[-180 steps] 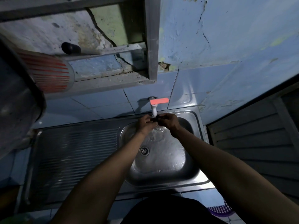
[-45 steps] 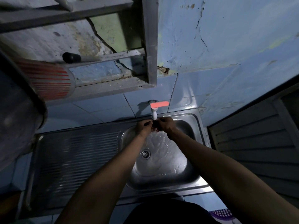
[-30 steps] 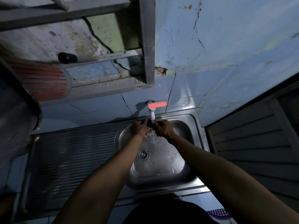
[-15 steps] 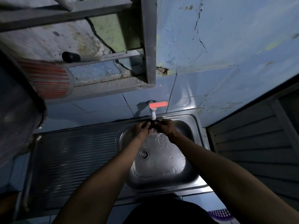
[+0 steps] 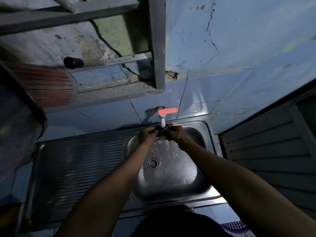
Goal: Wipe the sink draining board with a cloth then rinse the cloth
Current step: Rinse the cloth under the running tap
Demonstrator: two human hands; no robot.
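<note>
A small dark cloth [image 5: 159,132] is bunched between my left hand [image 5: 147,135] and my right hand [image 5: 176,134], right under the white tap [image 5: 162,121] with its red lever. Both hands grip it over the back of the steel sink bowl [image 5: 203,134]. Water runs down from the cloth and spreads over the bowl floor toward the drain [image 5: 153,163]. The ribbed draining board [image 5: 80,166] lies to the left of the bowl, with nothing on it. Most of the cloth is hidden by my fingers.
A metal rack frame [image 5: 156,48] hangs on the cracked blue wall above the tap. A round container with red stripes [image 5: 49,88] and a large dark pot [image 5: 15,127] crowd the upper left. A louvred door [image 5: 266,156] stands to the right of the sink.
My hands have stayed under the tap, kneading the cloth with small shifts. Water keeps flowing into the bowl. The view has wobbled slightly.
</note>
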